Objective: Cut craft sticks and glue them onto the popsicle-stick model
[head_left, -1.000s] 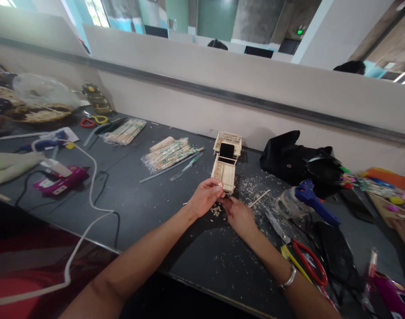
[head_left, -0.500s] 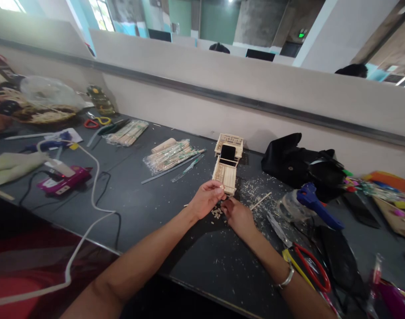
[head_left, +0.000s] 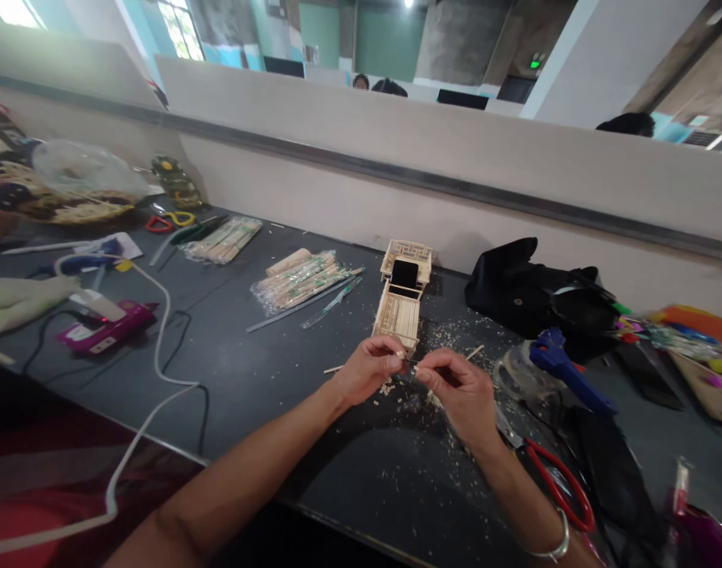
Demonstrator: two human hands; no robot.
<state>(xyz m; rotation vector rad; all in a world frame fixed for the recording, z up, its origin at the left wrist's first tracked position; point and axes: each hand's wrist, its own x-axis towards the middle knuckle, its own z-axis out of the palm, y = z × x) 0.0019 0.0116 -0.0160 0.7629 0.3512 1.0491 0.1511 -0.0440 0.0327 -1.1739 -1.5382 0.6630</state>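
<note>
My left hand (head_left: pixel 369 367) and my right hand (head_left: pixel 458 390) are raised just above the dark table (head_left: pixel 266 371), fingertips pinched together and almost touching. Between them is a tiny pale piece, too small to name. Right behind them stands a small model truck (head_left: pixel 401 300) built of light wooden sticks, with a dark window in its cab. Small cut wood bits (head_left: pixel 390 386) lie scattered under my hands. A loose stick lies by the truck, partly hidden by my right hand.
Packs of wooden sticks (head_left: pixel 301 278) lie left of the truck. A pink glue gun (head_left: pixel 103 330) with a white cable (head_left: pixel 153 347) lies at the left. At the right are a black bag (head_left: pixel 532 292), a blue glue gun (head_left: pixel 565 372) and red-handled scissors (head_left: pixel 565 489).
My right hand has lifted off the table and moved up to meet my left hand's fingertips. My left hand has drawn back slightly from the truck's rear.
</note>
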